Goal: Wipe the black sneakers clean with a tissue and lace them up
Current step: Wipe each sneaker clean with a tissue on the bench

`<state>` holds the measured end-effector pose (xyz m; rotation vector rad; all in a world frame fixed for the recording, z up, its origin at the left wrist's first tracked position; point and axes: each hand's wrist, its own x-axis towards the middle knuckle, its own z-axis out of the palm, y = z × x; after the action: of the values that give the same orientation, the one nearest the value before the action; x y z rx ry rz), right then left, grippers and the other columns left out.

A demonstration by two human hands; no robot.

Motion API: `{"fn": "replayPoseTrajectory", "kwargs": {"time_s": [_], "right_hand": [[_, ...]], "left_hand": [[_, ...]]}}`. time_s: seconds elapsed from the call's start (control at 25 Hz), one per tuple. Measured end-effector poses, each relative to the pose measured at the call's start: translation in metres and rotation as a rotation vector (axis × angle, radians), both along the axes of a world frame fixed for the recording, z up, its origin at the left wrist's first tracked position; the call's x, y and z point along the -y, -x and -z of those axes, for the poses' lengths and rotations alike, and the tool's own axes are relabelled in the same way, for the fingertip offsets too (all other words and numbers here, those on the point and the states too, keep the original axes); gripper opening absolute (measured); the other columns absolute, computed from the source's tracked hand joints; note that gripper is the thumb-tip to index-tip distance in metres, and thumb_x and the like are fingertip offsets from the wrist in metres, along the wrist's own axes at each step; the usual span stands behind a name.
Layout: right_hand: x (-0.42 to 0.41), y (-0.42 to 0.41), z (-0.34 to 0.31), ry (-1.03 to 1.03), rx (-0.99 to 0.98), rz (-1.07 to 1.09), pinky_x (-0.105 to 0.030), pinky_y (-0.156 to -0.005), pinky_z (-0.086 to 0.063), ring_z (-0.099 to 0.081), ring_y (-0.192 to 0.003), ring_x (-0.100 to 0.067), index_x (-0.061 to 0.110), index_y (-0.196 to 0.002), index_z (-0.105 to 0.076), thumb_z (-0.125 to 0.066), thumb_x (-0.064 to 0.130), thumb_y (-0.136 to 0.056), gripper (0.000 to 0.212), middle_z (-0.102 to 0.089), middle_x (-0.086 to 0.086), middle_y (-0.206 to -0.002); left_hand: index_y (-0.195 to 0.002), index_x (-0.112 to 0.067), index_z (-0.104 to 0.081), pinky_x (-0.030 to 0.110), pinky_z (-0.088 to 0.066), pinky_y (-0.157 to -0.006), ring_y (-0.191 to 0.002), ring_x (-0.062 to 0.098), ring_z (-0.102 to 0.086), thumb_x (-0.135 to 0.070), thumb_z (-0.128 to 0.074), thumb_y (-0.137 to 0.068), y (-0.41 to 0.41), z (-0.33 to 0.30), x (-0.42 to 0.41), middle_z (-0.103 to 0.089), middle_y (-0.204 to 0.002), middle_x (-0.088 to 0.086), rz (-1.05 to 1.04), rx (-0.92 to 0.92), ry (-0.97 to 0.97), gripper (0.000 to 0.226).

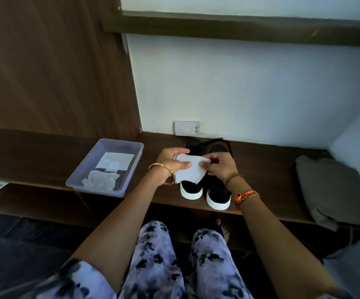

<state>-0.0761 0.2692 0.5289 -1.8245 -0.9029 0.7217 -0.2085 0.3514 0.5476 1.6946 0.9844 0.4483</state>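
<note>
The tissue (pixel 191 170) is stretched between both hands above the 2 black sneakers (pixel 205 186): the left hand (pixel 170 161) pinches its left edge, the right hand (pixel 220 166) its right. The sneakers stand side by side near the front edge of the wooden shelf (pixel 265 169), white heels toward the person. No writing is legible. A tray (pixel 134 147) of tissues sits left, a grey cloth (pixel 334 190) well apart right.

2 black sneakers (pixel 205 186) with white soles stand side by side on the brown tabletop (pixel 261 169), heels toward the person. A white tissue (pixel 191 170), partly unfolded, is held just above them, covering their middle.
</note>
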Motion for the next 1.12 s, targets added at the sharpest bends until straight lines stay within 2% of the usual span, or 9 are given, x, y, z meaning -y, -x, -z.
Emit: {"fn": "replayPoseTrajectory", "kwargs": {"time_s": [0.2, 0.28, 0.4, 0.48, 0.56, 0.76, 0.88, 0.96, 1.12], "right_hand": [[0.012, 0.000, -0.006, -0.025, 0.145, 0.122, -0.005, -0.045, -0.035, -0.050, -0.070, -0.016, 0.015, -0.068, -0.060, -0.063, 0.021, -0.085, 0.018, -0.051, 0.004, -0.060], [0.014, 0.004, -0.005, -0.111, 0.085, 0.195, -0.007, -0.047, -0.037, -0.051, -0.069, -0.015, 0.013, -0.071, -0.059, -0.065, 0.022, -0.083, 0.016, -0.054, 0.004, -0.063], [0.014, 0.016, 0.003, -0.229, 0.049, 0.149, -0.010, -0.057, -0.044, -0.057, -0.073, -0.013, 0.012, -0.079, -0.065, -0.068, 0.015, -0.081, 0.005, -0.063, -0.001, -0.074], [0.012, 0.021, 0.013, -0.245, 0.010, 0.138, -0.020, -0.069, -0.050, -0.064, -0.082, -0.018, 0.006, -0.089, -0.068, -0.067, 0.010, -0.080, 0.010, -0.069, -0.008, -0.085], [0.008, 0.022, 0.023, -0.225, -0.013, 0.140, -0.030, -0.077, -0.054, -0.067, -0.089, -0.022, 0.005, -0.101, -0.069, -0.071, 0.012, -0.077, 0.025, -0.072, -0.012, -0.095], [0.000, 0.015, 0.043, -0.198, 0.050, 0.189, -0.024, -0.074, -0.052, -0.065, -0.084, -0.018, 0.001, -0.096, -0.070, -0.070, 0.009, -0.078, 0.019, -0.072, -0.015, -0.094], [0.002, 0.001, 0.046, -0.192, 0.005, 0.418, -0.009, -0.061, -0.044, -0.059, -0.074, -0.014, 0.001, -0.086, -0.071, -0.065, 0.006, -0.080, 0.010, -0.070, -0.016, -0.080], [0.005, -0.017, 0.050, -0.191, -0.085, 0.576, -0.021, -0.071, -0.050, -0.057, -0.073, -0.017, -0.002, -0.080, -0.071, -0.065, 0.003, -0.077, 0.008, -0.068, -0.023, -0.078], [0.014, -0.047, 0.067, -0.140, -0.150, 0.635, -0.041, -0.084, -0.053, -0.061, -0.077, -0.021, 0.001, -0.081, -0.071, -0.067, -0.001, -0.073, 0.009, -0.065, -0.007, -0.072]], "left_hand": [[-0.077, 0.002, -0.072, 0.020, -0.031, -0.048, -0.065, 0.015, -0.053, -0.018, -0.070, -0.078, -0.014, -0.010, 0.014, -0.062, -0.074, 0.015, -0.077, -0.176, -0.277, 0.020], [-0.048, -0.007, -0.053, 0.025, -0.023, -0.045, -0.048, 0.012, -0.036, -0.022, -0.072, -0.073, -0.021, -0.009, 0.016, -0.043, -0.053, 0.006, -0.149, -0.201, -0.239, 0.035], [-0.039, -0.014, -0.037, 0.022, -0.022, -0.039, -0.042, 0.012, -0.027, -0.023, -0.072, -0.071, -0.031, -0.004, 0.018, -0.029, -0.046, 0.001, -0.268, -0.189, -0.185, 0.048], [-0.045, -0.012, -0.047, 0.018, -0.044, -0.045, -0.049, 0.016, -0.048, -0.023, -0.069, -0.077, -0.034, 0.000, 0.018, -0.049, -0.053, 0.007, -0.305, -0.117, -0.034, 0.040], [-0.062, -0.007, -0.058, 0.035, -0.059, -0.073, -0.077, 0.026, -0.064, -0.026, -0.061, -0.085, -0.037, 0.005, 0.015, -0.065, -0.085, 0.018, -0.340, 0.020, 0.189, 0.030], [-0.114, 0.005, -0.063, 0.035, -0.042, -0.088, -0.100, 0.022, -0.055, -0.042, -0.025, -0.100, -0.035, 0.012, 0.004, -0.061, -0.102, 0.008, -0.173, -0.010, 0.406, 0.062], [-0.116, 0.000, -0.063, 0.030, -0.044, -0.083, -0.095, 0.020, -0.056, -0.039, -0.029, -0.100, -0.037, 0.029, 0.000, -0.062, -0.102, 0.004, -0.130, -0.062, 0.393, 0.054], [-0.115, -0.002, -0.065, 0.029, -0.050, -0.079, -0.092, 0.021, -0.061, -0.028, -0.047, -0.095, -0.045, 0.046, -0.002, -0.068, -0.105, 0.004, -0.169, -0.119, 0.266, 0.037], [-0.129, -0.008, -0.054, 0.028, -0.037, -0.108, -0.126, 0.023, -0.050, -0.016, -0.059, -0.088, -0.072, 0.081, 0.002, -0.057, -0.132, 0.009, 0.033, -0.399, 0.001, 0.042]]}}
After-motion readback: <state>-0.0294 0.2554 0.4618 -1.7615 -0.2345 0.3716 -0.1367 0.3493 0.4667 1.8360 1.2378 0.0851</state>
